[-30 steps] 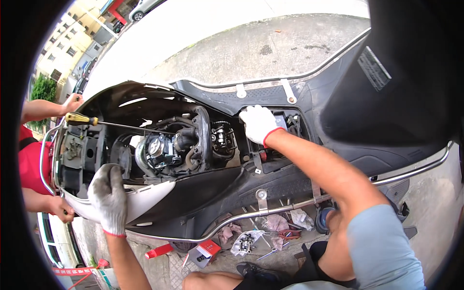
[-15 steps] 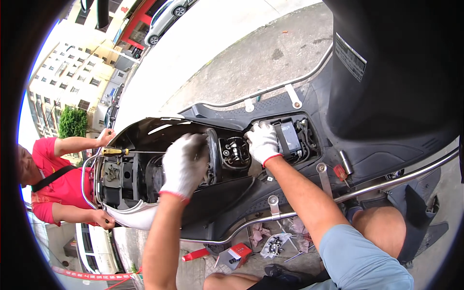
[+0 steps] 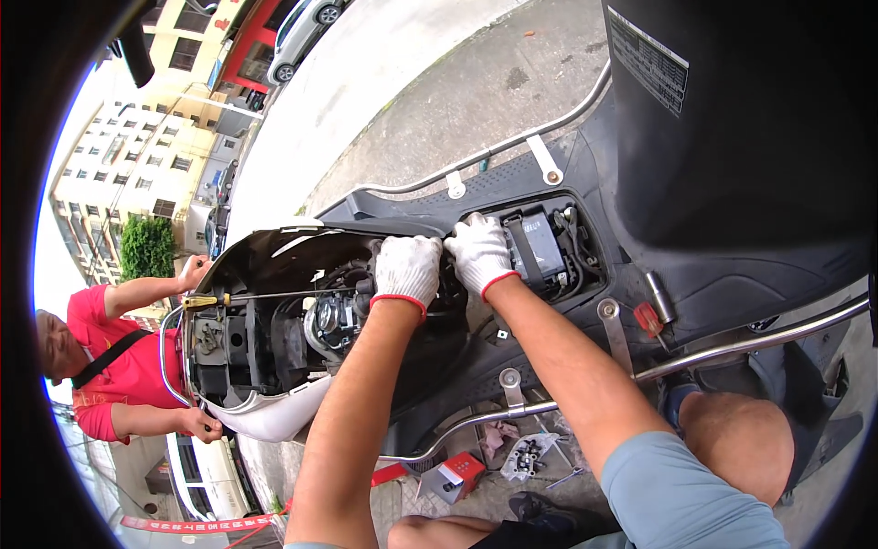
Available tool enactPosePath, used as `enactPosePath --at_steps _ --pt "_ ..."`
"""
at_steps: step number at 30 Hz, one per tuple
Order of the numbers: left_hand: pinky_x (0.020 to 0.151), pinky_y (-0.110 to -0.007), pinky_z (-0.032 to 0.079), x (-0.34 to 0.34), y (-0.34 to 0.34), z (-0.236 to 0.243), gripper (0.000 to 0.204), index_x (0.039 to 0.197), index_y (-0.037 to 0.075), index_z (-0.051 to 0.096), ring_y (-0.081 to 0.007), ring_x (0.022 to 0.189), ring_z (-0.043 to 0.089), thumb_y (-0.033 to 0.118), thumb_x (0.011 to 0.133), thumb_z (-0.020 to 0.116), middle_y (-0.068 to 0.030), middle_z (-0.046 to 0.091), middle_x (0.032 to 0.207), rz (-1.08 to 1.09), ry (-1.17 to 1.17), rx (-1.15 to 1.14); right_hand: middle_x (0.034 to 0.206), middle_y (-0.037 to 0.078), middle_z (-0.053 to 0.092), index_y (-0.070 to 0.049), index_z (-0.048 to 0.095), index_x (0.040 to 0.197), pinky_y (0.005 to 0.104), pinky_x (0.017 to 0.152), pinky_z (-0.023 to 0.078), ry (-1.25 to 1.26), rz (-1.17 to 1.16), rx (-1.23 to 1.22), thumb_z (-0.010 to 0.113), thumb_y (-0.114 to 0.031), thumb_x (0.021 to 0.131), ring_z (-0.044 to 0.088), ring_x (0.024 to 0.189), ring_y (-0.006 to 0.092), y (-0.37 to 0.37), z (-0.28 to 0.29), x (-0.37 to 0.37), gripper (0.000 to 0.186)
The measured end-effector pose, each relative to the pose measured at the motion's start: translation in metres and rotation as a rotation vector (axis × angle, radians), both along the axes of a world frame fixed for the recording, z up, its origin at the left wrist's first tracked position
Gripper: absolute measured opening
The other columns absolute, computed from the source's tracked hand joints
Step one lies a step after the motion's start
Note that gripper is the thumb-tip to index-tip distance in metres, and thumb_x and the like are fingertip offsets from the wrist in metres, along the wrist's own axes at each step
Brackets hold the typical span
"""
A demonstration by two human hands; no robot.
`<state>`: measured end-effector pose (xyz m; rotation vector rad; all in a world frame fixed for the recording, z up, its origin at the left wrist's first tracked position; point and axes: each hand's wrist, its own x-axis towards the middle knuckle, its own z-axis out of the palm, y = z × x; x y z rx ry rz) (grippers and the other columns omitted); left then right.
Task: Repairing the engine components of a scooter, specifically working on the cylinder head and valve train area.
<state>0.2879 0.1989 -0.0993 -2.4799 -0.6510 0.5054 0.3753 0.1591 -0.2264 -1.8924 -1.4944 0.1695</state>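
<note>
My left hand point(image 3: 407, 268) and my right hand point(image 3: 478, 249), both in white knit gloves with red cuffs, are side by side over the engine opening of a scooter. The fingers of each curl downward and are closed; what they grip is hidden beneath them. Left of my left hand, a metal engine part point(image 3: 331, 320) with a round mouth shows inside the open body. Just right of my right hand lies a grey and black battery point(image 3: 541, 249) in its bay. A long screwdriver with a yellow handle point(image 3: 208, 301) lies across the rear of the opening.
A co-worker in a red shirt point(image 3: 128, 352) holds the scooter's rear with both hands. A red-handled screwdriver point(image 3: 647, 318) and a metal cylinder point(image 3: 658, 296) lie on the footboard. Below are a red box point(image 3: 457, 474) and metal parts on plastic point(image 3: 528, 457). A chrome rail point(image 3: 732, 348) edges the scooter.
My left hand has moved right, next to my right hand, uncovering the round-mouthed part. My right hand has shifted slightly left. The engine internals visible earlier are now largely covered.
</note>
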Motion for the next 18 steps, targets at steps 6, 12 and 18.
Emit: enactPosePath --at_steps 6,12,18 --pt "0.081 -0.046 0.056 0.012 0.009 -0.003 0.018 0.097 0.011 0.074 -0.0345 0.091 0.072 0.016 0.085 0.061 -0.0172 0.074 0.091 0.092 0.005 -0.069 0.106 0.009 0.069 -0.018 0.077 0.098 0.0488 0.096 0.044 0.007 0.005 0.021 0.061 -0.023 0.088 0.058 0.113 0.0312 0.0 -0.002 0.003 0.019" --pt "0.085 -0.045 0.056 0.018 0.025 0.006 0.023 0.106 0.017 0.077 -0.0339 0.098 0.071 0.016 0.088 0.062 -0.0154 0.075 0.1 0.154 0.118 -0.098 0.109 0.005 0.07 -0.02 0.077 0.102 0.0479 0.097 0.041 -0.004 0.023 -0.015 0.064 -0.021 0.085 0.058 0.114 0.0282 0.0 0.0 0.002 0.021" --pt "0.083 -0.045 0.057 0.017 0.032 -0.001 0.021 0.099 0.016 0.077 -0.0341 0.096 0.072 0.019 0.092 0.058 -0.0158 0.075 0.099 0.083 0.183 -0.029 0.106 0.005 0.07 -0.019 0.077 0.101 0.0484 0.097 0.042 0.011 0.027 -0.001 0.065 -0.02 0.083 0.058 0.114 0.0287 0.003 -0.005 0.003 0.021"
